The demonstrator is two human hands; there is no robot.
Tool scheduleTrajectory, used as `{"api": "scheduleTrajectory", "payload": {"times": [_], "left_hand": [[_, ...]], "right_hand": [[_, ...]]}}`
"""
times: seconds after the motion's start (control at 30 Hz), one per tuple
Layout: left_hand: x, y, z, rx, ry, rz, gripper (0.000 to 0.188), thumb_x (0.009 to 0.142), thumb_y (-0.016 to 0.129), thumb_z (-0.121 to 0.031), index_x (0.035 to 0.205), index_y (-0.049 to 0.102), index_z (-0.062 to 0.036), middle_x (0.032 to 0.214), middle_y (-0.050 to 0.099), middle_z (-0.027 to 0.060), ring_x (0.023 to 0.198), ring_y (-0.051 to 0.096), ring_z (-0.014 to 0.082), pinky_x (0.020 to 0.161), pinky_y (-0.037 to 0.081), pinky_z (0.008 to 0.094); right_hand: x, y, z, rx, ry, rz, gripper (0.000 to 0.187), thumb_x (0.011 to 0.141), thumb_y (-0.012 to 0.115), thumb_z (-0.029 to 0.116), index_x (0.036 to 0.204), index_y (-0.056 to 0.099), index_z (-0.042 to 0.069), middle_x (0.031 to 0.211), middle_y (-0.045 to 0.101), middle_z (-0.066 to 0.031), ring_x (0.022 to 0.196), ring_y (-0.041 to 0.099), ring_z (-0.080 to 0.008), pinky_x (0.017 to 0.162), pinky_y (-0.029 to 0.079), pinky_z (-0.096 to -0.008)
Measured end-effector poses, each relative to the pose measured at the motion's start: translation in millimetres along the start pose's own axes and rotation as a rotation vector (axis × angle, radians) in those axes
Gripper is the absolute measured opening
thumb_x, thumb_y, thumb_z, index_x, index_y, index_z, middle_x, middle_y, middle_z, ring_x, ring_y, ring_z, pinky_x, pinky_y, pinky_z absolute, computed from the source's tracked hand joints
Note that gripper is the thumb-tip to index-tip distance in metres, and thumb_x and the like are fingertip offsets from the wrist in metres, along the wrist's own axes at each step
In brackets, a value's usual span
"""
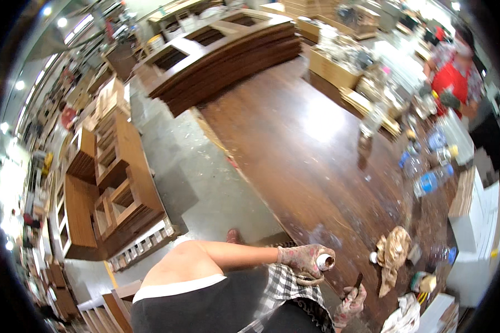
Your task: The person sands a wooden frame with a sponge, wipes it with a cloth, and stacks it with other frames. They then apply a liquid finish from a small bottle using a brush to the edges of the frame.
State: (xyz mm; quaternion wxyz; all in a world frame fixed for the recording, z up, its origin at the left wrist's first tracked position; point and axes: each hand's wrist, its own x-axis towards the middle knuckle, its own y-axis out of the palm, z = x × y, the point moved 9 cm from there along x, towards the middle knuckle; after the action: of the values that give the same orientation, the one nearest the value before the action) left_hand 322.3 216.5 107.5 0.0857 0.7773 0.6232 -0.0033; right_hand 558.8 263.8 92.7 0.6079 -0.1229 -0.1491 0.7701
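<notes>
In my gloved left hand (304, 258) is a small white bottle (325, 262), its mouth uncapped and brown inside. My fingers wrap round it above the near edge of the brown wooden table (283, 150). Closer to me and to the right, my gloved right hand (350, 306) grips a thin dark stick-like tool (359, 279) that points up; its exact kind is unclear. A crumpled tan cloth (393, 255) lies on the tabletop to the right of both hands, with a small white cap (373, 257) beside it.
Several plastic bottles (433, 180) lie along the table's right side, near a white rag (404, 315). Stacked wooden frames (228, 61) cover the far end. More brown frames (114, 188) stand on a pallet at left. A co-worker in a red apron (450, 83) is at far right.
</notes>
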Motion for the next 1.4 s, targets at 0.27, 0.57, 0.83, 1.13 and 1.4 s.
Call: {"api": "scheduleTrajectory", "payload": {"times": [0.27,0.57,0.83,1.13,1.4], "left_hand": [[-226,-188,-26,0.241,0.122,-0.574,0.048,0.079,0.079,-0.029,0.111,0.050,-0.0078,0.090,0.055,0.0014,0.086,0.053,0.0120,0.075,0.045,0.0271],[-424,-304,-90,0.253,0.287,-1.042,0.048,0.082,0.076,-0.026,0.117,0.052,-0.0057,0.106,0.057,0.0060,0.104,0.056,0.0156,0.091,0.046,0.0315],[-499,-374,-111,0.109,0.326,-1.329,0.046,0.080,0.074,-0.013,0.119,0.050,-0.0066,0.107,0.060,0.0062,0.100,0.059,0.0154,0.088,0.049,0.0312],[-534,-479,-141,0.058,0.310,-1.483,0.045,0.079,0.071,0.001,0.118,0.049,-0.0048,0.111,0.058,0.0052,0.098,0.059,0.0111,0.085,0.049,0.0267],[-553,-537,-129,-0.050,0.295,-1.449,0.049,0.079,0.073,-0.001,0.122,0.051,-0.0049,0.114,0.058,0.0068,0.099,0.060,0.0124,0.085,0.051,0.0272]], "right_hand": [[-21,274,65,-0.781,-0.358,0.347,0.019,0.094,0.052,0.019,0.107,0.054,0.005,0.064,0.057,-0.0139,0.054,0.057,-0.0301,0.053,0.045,-0.0406],[-80,486,295,-0.028,-0.677,0.857,0.013,0.096,0.051,0.010,0.097,0.059,0.000,0.066,0.061,-0.0033,0.053,0.053,-0.0083,0.048,0.042,-0.0251],[-111,598,413,0.324,-0.379,1.211,0.025,0.092,0.052,0.004,0.116,0.057,-0.001,0.063,0.055,-0.0003,0.052,0.046,-0.0050,0.049,0.037,-0.0203],[-46,725,484,0.945,-0.103,1.164,0.026,0.097,0.048,0.012,0.121,0.055,0.007,0.071,0.057,-0.0032,0.054,0.053,-0.0108,0.048,0.045,-0.0281],[-12,788,538,1.578,0.135,1.287,0.029,0.101,0.041,0.025,0.114,0.053,0.003,0.059,0.039,0.0010,0.049,0.043,-0.0113,0.055,0.047,-0.0256]]}}
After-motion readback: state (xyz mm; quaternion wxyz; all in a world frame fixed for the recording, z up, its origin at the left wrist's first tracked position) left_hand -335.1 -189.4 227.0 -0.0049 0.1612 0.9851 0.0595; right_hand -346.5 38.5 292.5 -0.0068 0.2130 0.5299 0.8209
